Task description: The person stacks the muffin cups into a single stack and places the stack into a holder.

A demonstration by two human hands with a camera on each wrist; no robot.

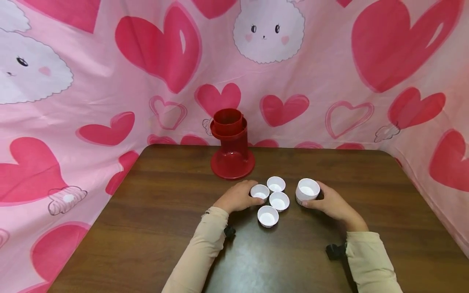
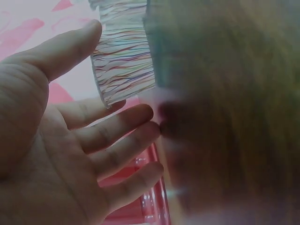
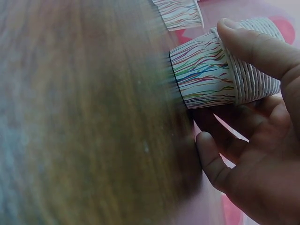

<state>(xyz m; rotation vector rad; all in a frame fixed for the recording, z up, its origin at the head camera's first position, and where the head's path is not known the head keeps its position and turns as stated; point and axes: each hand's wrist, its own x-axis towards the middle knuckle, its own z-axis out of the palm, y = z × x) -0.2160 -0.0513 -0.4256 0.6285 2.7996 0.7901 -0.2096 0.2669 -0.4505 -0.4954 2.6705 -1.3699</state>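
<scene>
In the head view my left hand (image 1: 240, 196) holds a small white paper cup (image 1: 259, 191) between thumb and forefinger. The left wrist view shows wavy coloured lines on that cup (image 2: 124, 61), with the thumb (image 2: 77, 47) on its near side and the other fingers spread loosely below. My right hand (image 1: 335, 205) grips a nested stack of the same paper cups (image 1: 307, 189); in the right wrist view many rims (image 3: 255, 61) show, and the stack's base is at the table. Between the hands stand three single cups, a back one (image 1: 276, 184), a middle one (image 1: 279, 202) and a front one (image 1: 268, 217).
A red plastic holder (image 1: 233, 152) with a wide round base and a red cup-like top (image 1: 228, 122) stands at the back of the brown wooden table (image 1: 154, 228). Behind hangs a pink cloth (image 1: 322, 73) printed with hearts.
</scene>
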